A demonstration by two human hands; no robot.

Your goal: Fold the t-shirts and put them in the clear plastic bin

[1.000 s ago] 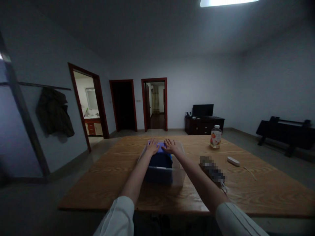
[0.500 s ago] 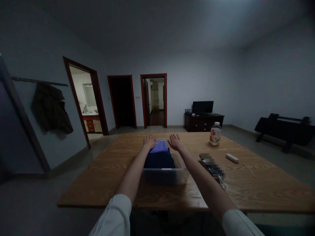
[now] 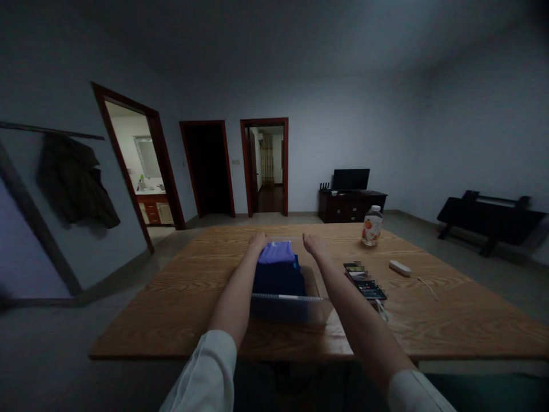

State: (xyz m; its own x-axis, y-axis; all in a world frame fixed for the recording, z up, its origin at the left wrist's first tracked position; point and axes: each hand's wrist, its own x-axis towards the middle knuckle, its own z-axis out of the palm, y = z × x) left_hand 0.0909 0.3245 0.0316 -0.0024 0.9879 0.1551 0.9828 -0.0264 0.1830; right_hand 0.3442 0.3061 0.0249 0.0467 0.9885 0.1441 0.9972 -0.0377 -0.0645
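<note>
A clear plastic storage box (image 3: 319, 312) stands on the wooden table in front of me. Inside it lie folded dark blue clothes (image 3: 278, 278), with a folded purple garment (image 3: 277, 253) at the far end. My left hand (image 3: 258, 241) is closed at the box's far left corner. At the far right corner, my right hand (image 3: 314, 244) is closed too, its fingers curled over the rim. Both forearms stretch along the sides of the box. The fingertips are mostly hidden behind the hands.
On the wooden table (image 3: 171, 309), to the right, are a phone (image 3: 364, 283) with a white cable, a small white device (image 3: 400, 268) and a clear bottle (image 3: 372, 226). A TV cabinet (image 3: 351, 207) stands by the far wall. A dark jacket (image 3: 77, 180) hangs at left.
Both hands had fingers stretched out before; now they are curled at the box's far corners. The right hand has shifted slightly right. The whole view has tilted down a little.
</note>
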